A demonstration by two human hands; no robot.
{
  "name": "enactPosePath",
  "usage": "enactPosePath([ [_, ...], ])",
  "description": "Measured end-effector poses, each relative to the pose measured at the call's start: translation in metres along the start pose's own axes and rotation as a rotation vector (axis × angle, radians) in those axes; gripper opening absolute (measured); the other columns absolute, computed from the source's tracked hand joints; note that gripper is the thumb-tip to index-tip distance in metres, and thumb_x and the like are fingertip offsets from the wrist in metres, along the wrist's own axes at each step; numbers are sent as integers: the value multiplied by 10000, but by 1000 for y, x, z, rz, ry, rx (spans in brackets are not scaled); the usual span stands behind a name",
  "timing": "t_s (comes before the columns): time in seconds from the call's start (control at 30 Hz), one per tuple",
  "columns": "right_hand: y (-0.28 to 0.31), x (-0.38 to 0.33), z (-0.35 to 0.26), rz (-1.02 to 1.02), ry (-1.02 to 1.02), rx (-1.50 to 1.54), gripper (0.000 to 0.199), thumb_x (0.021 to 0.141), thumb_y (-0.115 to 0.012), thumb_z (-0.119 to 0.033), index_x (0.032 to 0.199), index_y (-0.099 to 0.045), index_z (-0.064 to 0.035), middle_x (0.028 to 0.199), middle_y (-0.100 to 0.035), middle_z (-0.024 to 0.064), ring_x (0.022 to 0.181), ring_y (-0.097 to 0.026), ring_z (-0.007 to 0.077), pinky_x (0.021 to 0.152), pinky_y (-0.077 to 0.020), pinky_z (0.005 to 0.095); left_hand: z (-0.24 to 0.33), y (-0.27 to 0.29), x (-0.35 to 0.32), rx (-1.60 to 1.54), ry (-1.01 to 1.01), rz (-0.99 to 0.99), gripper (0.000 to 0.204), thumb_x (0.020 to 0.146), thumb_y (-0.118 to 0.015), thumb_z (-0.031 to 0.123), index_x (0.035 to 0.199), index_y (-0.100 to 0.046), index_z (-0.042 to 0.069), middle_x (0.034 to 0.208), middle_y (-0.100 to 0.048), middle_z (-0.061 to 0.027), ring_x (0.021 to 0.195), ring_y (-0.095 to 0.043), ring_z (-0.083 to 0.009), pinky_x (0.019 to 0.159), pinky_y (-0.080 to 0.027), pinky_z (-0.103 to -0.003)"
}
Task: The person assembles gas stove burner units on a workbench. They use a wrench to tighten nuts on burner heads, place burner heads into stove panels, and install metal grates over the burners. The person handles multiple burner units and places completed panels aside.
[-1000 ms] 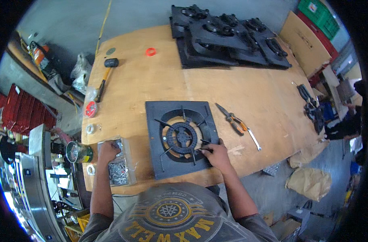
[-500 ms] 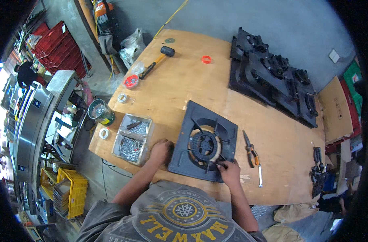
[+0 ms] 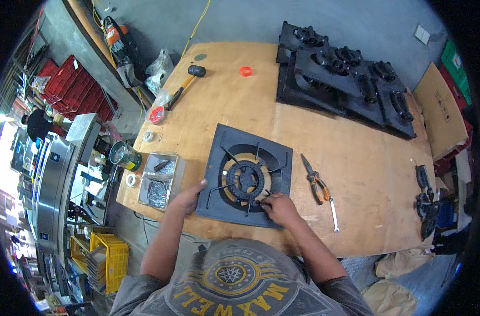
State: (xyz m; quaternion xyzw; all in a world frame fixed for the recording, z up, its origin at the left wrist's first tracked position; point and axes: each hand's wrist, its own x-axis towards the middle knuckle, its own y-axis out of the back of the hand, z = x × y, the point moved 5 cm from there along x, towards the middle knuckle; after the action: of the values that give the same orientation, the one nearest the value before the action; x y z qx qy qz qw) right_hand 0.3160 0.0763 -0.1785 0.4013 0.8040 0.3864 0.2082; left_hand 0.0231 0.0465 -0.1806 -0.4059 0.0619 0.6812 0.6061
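A square black gas stove top (image 3: 212, 158) with a round burner (image 3: 246, 180) and several pan-support arms lies on the wooden table in front of me. At its left edge, my left hand (image 3: 189, 198) grips the rim, thumb on top and the other fingers mostly hidden. My right hand (image 3: 281, 209) is closed in a pinch at the lower right of the burner opening, beside a support arm. What sits between those fingertips is too small and dark to make out. Orange-handled pliers (image 3: 315, 181) and a wrench (image 3: 334, 215) lie to the right.
Left of the stove top stands a divided clear box (image 3: 159, 181) of screws, with a dark tin (image 3: 125, 156) beyond. A mallet (image 3: 185, 87), a red ring (image 3: 245, 71) and stacked black stove parts (image 3: 335, 79) lie farther back. Black metal parts (image 3: 424, 203) sit at the right edge.
The view has shifted, so the whole table appears displaced. My left thumb now rests over the stove top's left edge. My right hand stays at the burner's lower right, its fingers slightly repositioned.
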Motion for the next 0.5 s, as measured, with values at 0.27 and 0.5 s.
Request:
enactPosePath([
  [0.27, 4, -1, 11, 52, -48, 79, 201, 869, -657, -194, 966, -731, -34, 921, -692, 180, 938, -641, 370, 850, -509, 461, 22, -20, 11, 285, 62, -231, 563, 843, -719, 64, 1352, -487, 0, 1224, -663, -131, 1098, -662, -244, 991, -516, -401],
  [0.5, -2, 6, 9, 83, -38, 87, 220, 894, -632, -219, 973, -741, -45, 927, -704, 199, 914, -656, 380, 837, -516, 458, 24, -7, 21, 258, 74, -300, 576, 829, -697, 42, 1362, -485, -8, 1231, -661, -140, 1116, -659, -255, 999, -513, -407],
])
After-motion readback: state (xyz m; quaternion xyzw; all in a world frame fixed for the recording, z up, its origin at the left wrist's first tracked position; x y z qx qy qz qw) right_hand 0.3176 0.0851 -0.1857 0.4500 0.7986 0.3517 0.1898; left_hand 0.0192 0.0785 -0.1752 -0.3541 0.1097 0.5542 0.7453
